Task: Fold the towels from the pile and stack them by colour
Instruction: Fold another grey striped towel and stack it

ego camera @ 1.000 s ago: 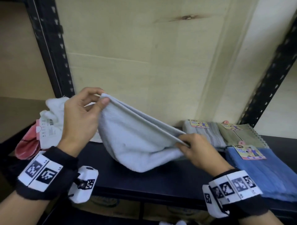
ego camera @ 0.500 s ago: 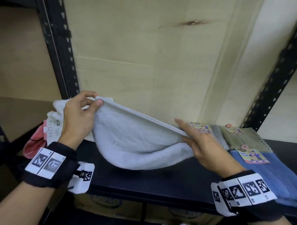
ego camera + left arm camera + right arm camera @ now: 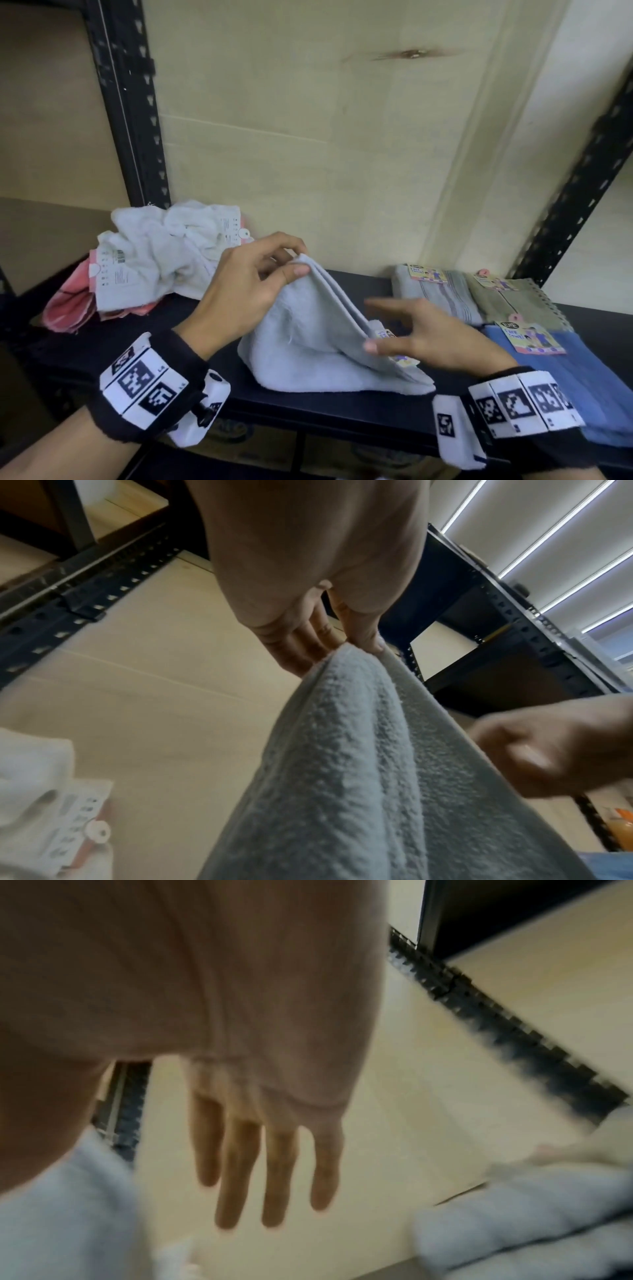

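Observation:
A pale blue-grey towel (image 3: 318, 346), folded over, slopes down onto the black shelf (image 3: 342, 414). My left hand (image 3: 263, 274) pinches its raised upper corner between thumb and fingers; the left wrist view shows the towel (image 3: 346, 764) hanging from that pinch (image 3: 356, 642). My right hand (image 3: 407, 329) hovers just right of the towel's lower end with fingers straight and spread, holding nothing; the right wrist view shows its fingers (image 3: 274, 1164) extended and blurred. An unfolded pile of white towels (image 3: 164, 253) over a pink towel (image 3: 72, 305) lies at the left.
Folded towels lie at the right: a grey striped one (image 3: 435, 291), an olive one (image 3: 507, 298) and a blue one (image 3: 582, 377), each with a paper label. Black perforated uprights (image 3: 130, 102) frame the shelf against a pale wooden back panel (image 3: 308, 137).
My right hand has let go of the towel's right end, which dropped onto the shelf. My left hand moved right and lower, still pinching the corner.

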